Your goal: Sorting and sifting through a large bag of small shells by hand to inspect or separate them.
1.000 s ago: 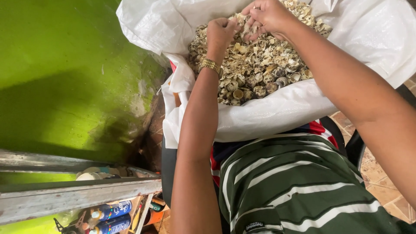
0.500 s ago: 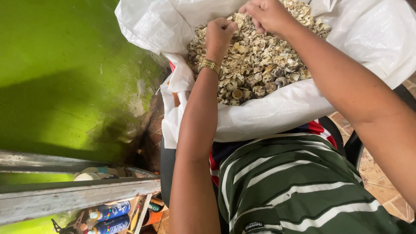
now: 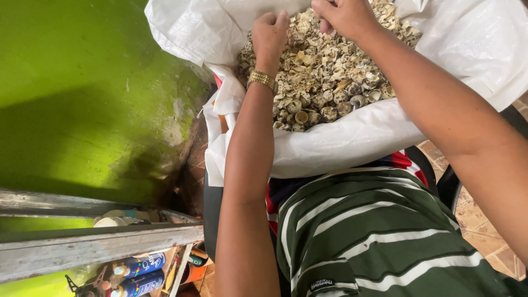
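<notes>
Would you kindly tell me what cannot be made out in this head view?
- Right hand: whether it pinches a shell; its curled fingers and the top edge hide that.
- Left hand: fingertips curled down toward the shells, grip hidden.
- Sack: its far rim is cut off by the top edge, its depth buried under shells.
- Cans under the metal rail: partly covered by it.

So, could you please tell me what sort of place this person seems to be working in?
Probably an informal home or backyard workspace, not a factory: a rough green painted wall, a tiled floor, a metal shelf rail over spray cans, and a white sack of empty shells on the lap.
</notes>
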